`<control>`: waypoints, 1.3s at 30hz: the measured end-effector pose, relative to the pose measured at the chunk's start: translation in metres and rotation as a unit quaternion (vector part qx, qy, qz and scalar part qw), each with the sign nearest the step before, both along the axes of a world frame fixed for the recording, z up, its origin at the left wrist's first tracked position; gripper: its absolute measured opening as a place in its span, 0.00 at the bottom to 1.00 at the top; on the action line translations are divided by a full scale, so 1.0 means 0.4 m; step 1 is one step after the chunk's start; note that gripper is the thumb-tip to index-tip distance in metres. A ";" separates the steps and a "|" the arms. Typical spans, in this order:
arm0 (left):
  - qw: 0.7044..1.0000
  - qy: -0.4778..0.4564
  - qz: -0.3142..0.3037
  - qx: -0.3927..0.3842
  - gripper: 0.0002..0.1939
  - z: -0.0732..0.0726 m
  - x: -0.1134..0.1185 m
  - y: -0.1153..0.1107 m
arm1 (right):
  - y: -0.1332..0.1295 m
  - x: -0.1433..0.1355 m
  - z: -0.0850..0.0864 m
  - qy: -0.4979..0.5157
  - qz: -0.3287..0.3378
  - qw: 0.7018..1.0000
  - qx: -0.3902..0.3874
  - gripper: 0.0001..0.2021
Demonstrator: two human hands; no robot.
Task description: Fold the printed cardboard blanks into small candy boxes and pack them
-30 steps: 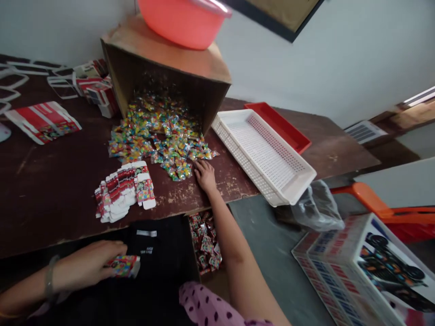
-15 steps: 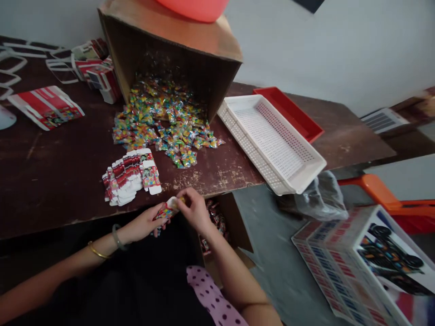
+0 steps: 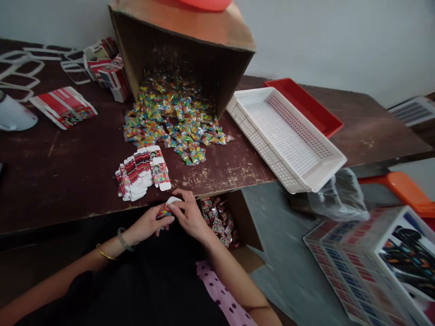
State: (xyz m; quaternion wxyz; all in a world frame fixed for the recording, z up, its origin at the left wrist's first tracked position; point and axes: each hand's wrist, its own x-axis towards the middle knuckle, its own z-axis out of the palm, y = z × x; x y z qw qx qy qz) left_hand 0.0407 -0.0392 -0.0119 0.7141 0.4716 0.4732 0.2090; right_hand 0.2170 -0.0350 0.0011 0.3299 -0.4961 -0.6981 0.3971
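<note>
My left hand (image 3: 147, 226) is closed around a small printed cardboard box (image 3: 163, 212) just off the table's front edge. At its white top flap, the fingers of my right hand (image 3: 189, 216) are bent and pressed against the box. Whether anything else is between those fingers is hidden. Behind my hands lies a fanned stack of flattened small boxes (image 3: 141, 174), red and white with colourful print. Beyond it, many clear packets of coloured candy (image 3: 176, 120) spill from a cardboard carton (image 3: 183, 25) lying on its side.
Below the table edge, a carton (image 3: 249, 217) holds many small printed boxes (image 3: 220, 222). A white perforated basket (image 3: 261, 140) overhangs the edge, beside a red tray (image 3: 306, 106). At left are a white mug (image 3: 16, 113) and larger red-white cartons (image 3: 66, 106). A plastic crate (image 3: 343, 258) stands lower right.
My right hand has moved in closer over the box opening, and the yellowish item at its fingertips is out of sight. The view has shifted left.
</note>
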 end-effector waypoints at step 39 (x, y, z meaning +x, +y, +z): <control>0.987 -0.132 0.008 -0.094 0.18 0.020 -0.041 0.046 | 0.013 -0.013 -0.012 0.089 0.026 0.995 0.022 0.15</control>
